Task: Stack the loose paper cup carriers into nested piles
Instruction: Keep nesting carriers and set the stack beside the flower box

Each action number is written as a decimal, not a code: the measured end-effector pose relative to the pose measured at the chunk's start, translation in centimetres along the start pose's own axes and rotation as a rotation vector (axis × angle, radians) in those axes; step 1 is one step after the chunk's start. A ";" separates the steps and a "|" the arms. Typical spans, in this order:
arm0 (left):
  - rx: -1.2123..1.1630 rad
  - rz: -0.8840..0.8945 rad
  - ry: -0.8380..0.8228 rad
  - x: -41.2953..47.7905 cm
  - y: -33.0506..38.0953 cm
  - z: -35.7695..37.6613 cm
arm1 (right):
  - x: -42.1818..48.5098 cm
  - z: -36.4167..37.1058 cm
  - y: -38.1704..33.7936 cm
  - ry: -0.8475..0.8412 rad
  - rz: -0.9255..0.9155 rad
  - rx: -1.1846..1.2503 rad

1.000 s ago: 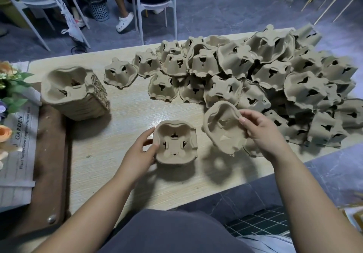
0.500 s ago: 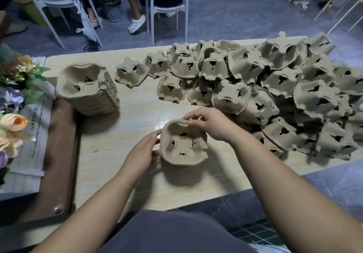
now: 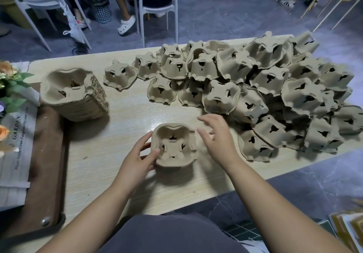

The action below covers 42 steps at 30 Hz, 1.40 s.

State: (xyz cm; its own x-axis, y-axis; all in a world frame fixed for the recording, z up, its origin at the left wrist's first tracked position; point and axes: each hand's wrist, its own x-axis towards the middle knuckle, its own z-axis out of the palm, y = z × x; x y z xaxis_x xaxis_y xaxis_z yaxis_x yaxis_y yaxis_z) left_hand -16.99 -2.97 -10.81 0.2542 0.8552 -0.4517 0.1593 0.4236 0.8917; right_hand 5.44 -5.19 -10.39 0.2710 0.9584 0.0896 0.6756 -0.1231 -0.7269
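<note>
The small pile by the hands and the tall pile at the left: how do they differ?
The small pile has few nested layers; the tall pile has many. The left hand holds the small pile; no hand touches the tall pile. The small pile sits in front, the tall pile farther left. Both are brown pulp carriers, hollow side up.

Counts: nested piles 2, i.e. tall pile (image 3: pixel 72 97) left of frame and short pile (image 3: pixel 174 146) bottom centre. Loose carriers (image 3: pixel 255 87) heaped on the right: dozens, overlap hides the exact number. Counter (image 3: pixel 117 134) 1. White chairs (image 3: pixel 157 9) 2, bin (image 3: pixel 100 7) 1.
</note>
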 end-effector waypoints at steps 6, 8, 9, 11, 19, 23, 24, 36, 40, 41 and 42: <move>-0.049 0.005 0.011 0.0 0.3 2.7 | -6.3 -5.8 6.3 0.477 0.357 -0.149; -0.050 0.009 -0.006 0.0 0.6 3.7 | -6.8 -7.3 8.4 0.502 0.495 -0.151; -0.045 0.015 -0.021 0.0 0.8 4.2 | -6.7 -7.9 9.1 0.494 0.559 -0.115; -0.029 0.023 -0.056 0.0 1.1 5.0 | -6.0 -8.8 10.1 0.459 0.639 -0.019; -0.007 0.000 -0.141 1.0 2.4 7.2 | -2.4 -10.3 10.5 0.367 0.650 0.015; 0.015 -0.003 -0.162 1.4 2.7 7.8 | -1.8 -10.6 10.6 0.248 0.604 -0.078; 0.015 -0.003 -0.161 1.5 2.7 8.0 | -1.7 -10.7 10.7 0.244 0.587 -0.109; -0.056 -0.020 0.010 0.9 1.6 10.2 | -3.2 -13.0 13.9 0.266 0.209 -0.300; -0.090 -0.026 0.077 0.7 1.2 10.8 | -2.8 -14.6 14.4 0.341 0.067 -0.227; -0.097 -0.027 0.090 0.7 1.1 10.9 | -2.7 -15.1 14.2 0.372 0.044 -0.217; -0.098 -0.026 0.098 0.7 1.0 10.9 | -2.6 -15.5 14.0 0.409 0.042 -0.192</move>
State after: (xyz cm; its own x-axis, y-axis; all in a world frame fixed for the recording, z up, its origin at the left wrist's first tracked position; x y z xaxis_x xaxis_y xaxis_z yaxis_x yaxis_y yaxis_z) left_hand -6.23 -5.22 -10.51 0.1562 0.8665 -0.4741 0.0696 0.4692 0.8804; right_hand 24.82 -13.38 -10.19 0.5231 0.7759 0.3528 0.7631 -0.2419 -0.5993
